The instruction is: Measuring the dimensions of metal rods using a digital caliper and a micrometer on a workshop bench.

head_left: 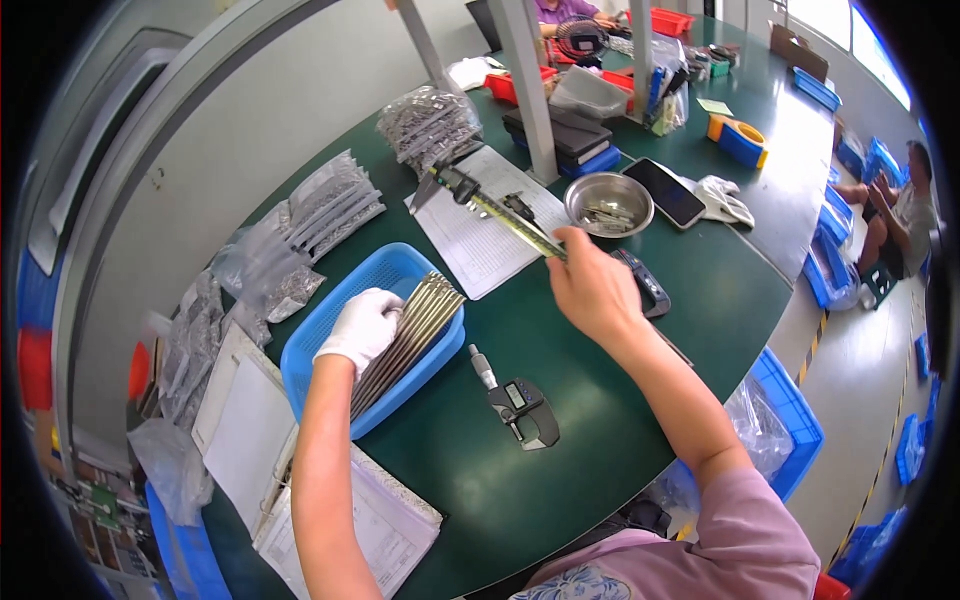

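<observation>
My left hand (362, 328), in a white glove, reaches into a blue plastic basket (292, 352). Its fingers are curled closed at the edge of a bundle of long, thin metal rods (422, 325); the fingertips are partly hidden. My bare right hand (597, 287) grips the beam end of a caliper (497, 210), whose jaws point up and left above a printed sheet (470, 258). A digital micrometer (520, 400) lies on the green table to the right of the basket. Partly covered by my right hand is a dark instrument (645, 282).
A steel bowl (609, 204) with small metal parts stands beyond my right hand, near a phone (663, 193) and a white glove (724, 200). Bagged parts (335, 205) line the left edge. An open binder (375, 525) lies nearest me. A metal post (527, 90) rises behind.
</observation>
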Demonstrator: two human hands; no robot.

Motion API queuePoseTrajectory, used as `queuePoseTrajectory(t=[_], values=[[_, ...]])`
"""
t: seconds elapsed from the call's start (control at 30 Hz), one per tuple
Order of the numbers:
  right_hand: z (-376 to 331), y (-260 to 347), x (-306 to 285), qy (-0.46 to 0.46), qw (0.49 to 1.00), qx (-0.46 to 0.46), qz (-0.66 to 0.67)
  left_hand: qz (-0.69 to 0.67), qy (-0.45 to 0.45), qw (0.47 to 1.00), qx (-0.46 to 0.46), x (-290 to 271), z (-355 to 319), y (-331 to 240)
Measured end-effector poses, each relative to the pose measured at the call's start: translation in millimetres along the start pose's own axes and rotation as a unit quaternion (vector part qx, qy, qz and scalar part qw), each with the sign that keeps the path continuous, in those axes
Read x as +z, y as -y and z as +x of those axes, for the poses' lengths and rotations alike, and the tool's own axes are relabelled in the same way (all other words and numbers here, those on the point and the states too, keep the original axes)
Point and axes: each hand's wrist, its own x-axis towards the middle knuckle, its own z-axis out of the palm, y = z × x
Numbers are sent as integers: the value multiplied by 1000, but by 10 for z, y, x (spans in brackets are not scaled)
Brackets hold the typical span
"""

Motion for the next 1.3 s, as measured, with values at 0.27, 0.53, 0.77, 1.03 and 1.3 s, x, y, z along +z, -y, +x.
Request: queuePoseTrajectory(t=[0.27,0.53,0.77,1.03,1.3], values=[[-151,132,-427,-121,986,-110,11,0,-129,990,-60,-57,-88,54],[-252,301,-207,-53,970,-232,50,-509,-648,553,120,-1249,-1615,-298],[-470,826,-160,72,939,-321,103,-651,-680,337,16,-167,-3365,-362],[-801,1655,84,222,796,-552,107,-563,-712,317,-275,559,-3706,-629],[-1038,1991,86,308,735,-597,88,-707,-482,415,-310,695,-4172,-848]])
